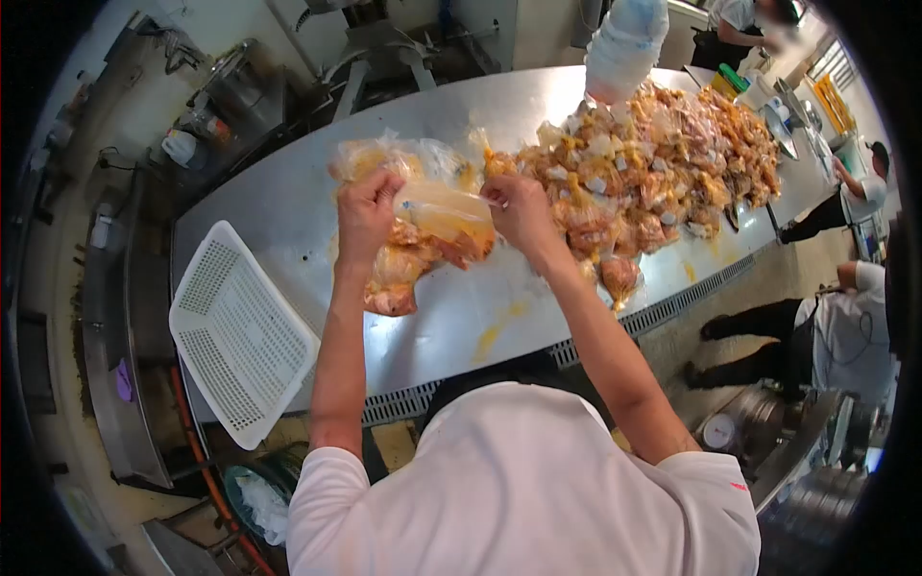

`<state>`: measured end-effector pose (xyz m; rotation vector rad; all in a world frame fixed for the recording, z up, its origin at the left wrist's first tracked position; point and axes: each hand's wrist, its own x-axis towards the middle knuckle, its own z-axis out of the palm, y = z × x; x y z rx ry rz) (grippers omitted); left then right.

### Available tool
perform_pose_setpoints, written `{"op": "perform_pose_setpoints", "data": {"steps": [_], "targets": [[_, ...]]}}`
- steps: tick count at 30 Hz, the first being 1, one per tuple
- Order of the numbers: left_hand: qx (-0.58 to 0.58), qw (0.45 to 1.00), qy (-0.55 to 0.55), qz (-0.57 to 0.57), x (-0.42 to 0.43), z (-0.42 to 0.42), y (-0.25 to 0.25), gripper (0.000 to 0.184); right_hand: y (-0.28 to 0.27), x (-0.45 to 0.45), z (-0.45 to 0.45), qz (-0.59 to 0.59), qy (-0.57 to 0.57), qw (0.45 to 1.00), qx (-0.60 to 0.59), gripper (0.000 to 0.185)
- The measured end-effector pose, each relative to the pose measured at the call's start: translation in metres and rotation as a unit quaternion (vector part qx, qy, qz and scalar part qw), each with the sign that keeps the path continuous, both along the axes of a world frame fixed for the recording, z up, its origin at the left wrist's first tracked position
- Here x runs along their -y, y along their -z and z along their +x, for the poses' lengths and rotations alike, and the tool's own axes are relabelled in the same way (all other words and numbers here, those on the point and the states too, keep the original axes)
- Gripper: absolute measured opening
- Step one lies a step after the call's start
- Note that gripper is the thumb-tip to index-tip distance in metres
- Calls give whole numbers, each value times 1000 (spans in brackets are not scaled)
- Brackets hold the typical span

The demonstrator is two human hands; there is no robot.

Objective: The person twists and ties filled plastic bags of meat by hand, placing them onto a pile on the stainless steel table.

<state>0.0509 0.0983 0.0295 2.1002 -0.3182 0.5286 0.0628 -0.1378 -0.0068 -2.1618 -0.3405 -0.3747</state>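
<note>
Between my two hands a clear plastic bag (444,209) is stretched by its top edge, with orange-coated meat in its lower part. My left hand (370,209) is closed on the bag's left side. The fingers of my right hand (521,208) pinch its right corner. Under and beside the bag lie more pieces of orange-coated meat (392,280), close to my left wrist. Behind my left hand are more filled clear bags (370,156). A large heap of bagged meat (663,158) spreads to the right of my right hand.
A white slotted plastic basket (240,336) sits at the left end of the steel table (451,341). A large clear bottle-like container (626,48) stands behind the heap. Below the basket is a green bin (252,499) with plastic inside. Other people (845,326) are at the right.
</note>
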Motion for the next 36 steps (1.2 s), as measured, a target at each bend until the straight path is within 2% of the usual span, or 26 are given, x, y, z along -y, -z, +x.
{"op": "perform_pose_setpoints", "data": {"steps": [3,4,6,7,9,10,11,13,14,15,17,19,21,23,25,26,27,28,29,30,31,32,33,34,35,36], "targets": [[-43,999,-24,-2,1,1,7,9,-9,11,-11,-74,15,997,18,8],[-44,999,11,-30,7,2,19,16,-21,10,-15,-75,18,997,20,8],[-97,990,94,-37,29,-10,15,54,-38,7,-22,111,13,970,-215,5],[-100,989,102,-35,46,-22,11,54,-35,6,-24,113,21,969,-217,5],[-169,977,127,6,74,-37,9,67,-29,5,-23,302,-67,922,-233,6],[-55,991,117,34,80,-27,25,50,-29,6,-23,309,-100,914,-245,19],[-51,991,117,32,77,-14,37,50,-24,7,-22,306,-100,915,-243,19],[-54,991,111,52,73,-3,25,32,-12,7,-20,362,-118,924,-33,39],[-23,993,114,-16,74,-6,15,18,-10,11,-23,360,-118,925,-36,39],[-26,993,110,-18,77,-11,2,18,-15,14,-29,233,-41,969,72,47],[-99,968,182,-138,83,-19,-18,18,-10,10,-43,102,36,978,176,54],[-129,952,209,-181,91,-25,-25,15,17,3,-49,111,-55,990,-67,58],[-30,959,158,-234,96,-21,-22,12,45,1,-44,179,-70,975,-111,45],[-44,967,126,-217,65,-4,-6,17,54,4,-39,320,-131,903,-253,34],[11,985,2,-171,53,-15,-22,34,32,9,-42,319,-104,904,-267,27],[7,986,8,-169,54,-25,-32,34,22,11,-48,314,-79,901,-288,23],[93,990,80,-76,59,-40,-53,40,20,12,-50,315,-74,900,-291,23],[179,973,146,17,63,-51,-62,47,18,13,-47,218,-69,913,-338,26],[180,973,142,16,69,-59,-60,47,15,11,-44,117,-68,915,-379,30],[157,960,180,148,76,-65,-60,56,15,9,-45,112,-75,916,-378,30],[128,928,213,279,77,-68,-59,65,16,6,-48,75,-96,957,-264,29],[127,929,205,281,71,-61,-38,65,16,4,-50,40,-117,982,-146,28],[26,924,205,321,60,-45,4,63,16,6,-48,39,-124,981,-145,28],[-75,909,204,355,50,-35,34,61,16,14,-45,-53,-169,974,-143,28],[-74,910,201,355,38,-30,47,61,15,19,-43,-144,-209,958,-137,28],[-140,903,244,325,29,-27,46,55,14,23,-43,-145,-207,958,-135,28]]}}
